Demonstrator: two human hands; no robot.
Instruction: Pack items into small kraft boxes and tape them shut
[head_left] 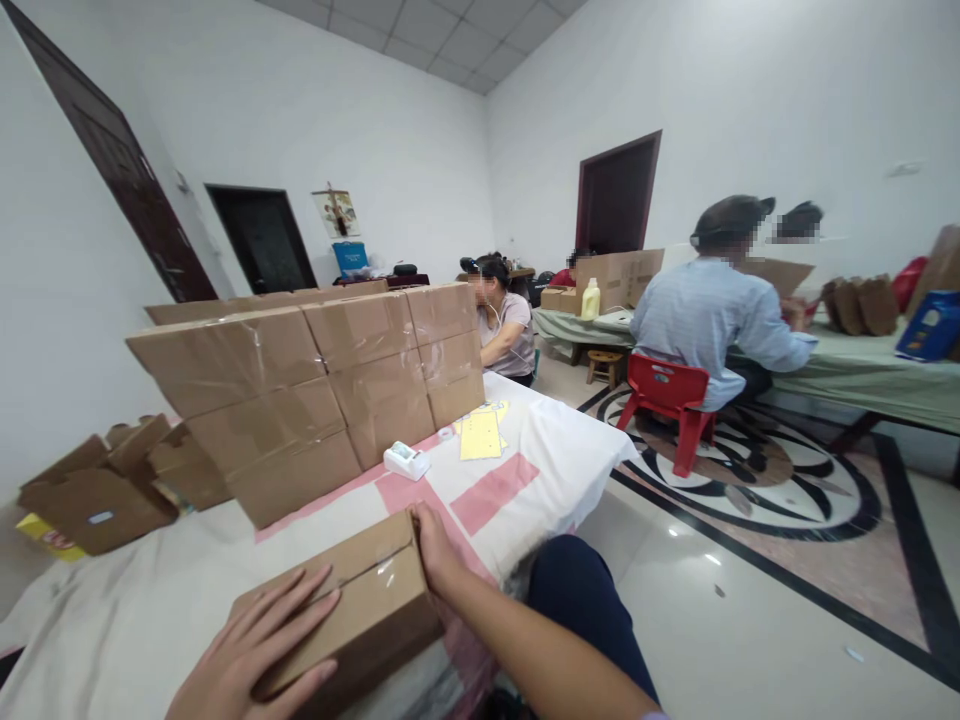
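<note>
1. Cardboard box (375, 615) is sitting right in front of us on the cloth-covered worktop (172, 600), between our two hands, with stacked boxes (315, 390) standing behind it.
2. Our left hand (240, 650) is lying across the top, fingers spread wide, resting rather than clutching. Our right hand (436, 550) is cupping the far-right corner; some of its fingers are hiding behind it, so we can't tell how tightly they're closing.
3. Handling-wise, we're guessing stiff walls, a little give along the top seam (375, 568), and slick patches where tape (387, 573) is glinting. Weight? We're not seeing anything that settles it, tbh.
4. For a hold, we're favouring opposite ends or lower edges and going easy on the seam, since it could dent.
5. Stuff we're missing: contents, underside, far side. Our left hand is covering the near-left part and running off the bottom edge. What's looking like a tape dispenser (406, 460) is showing too small for detail.
</note>
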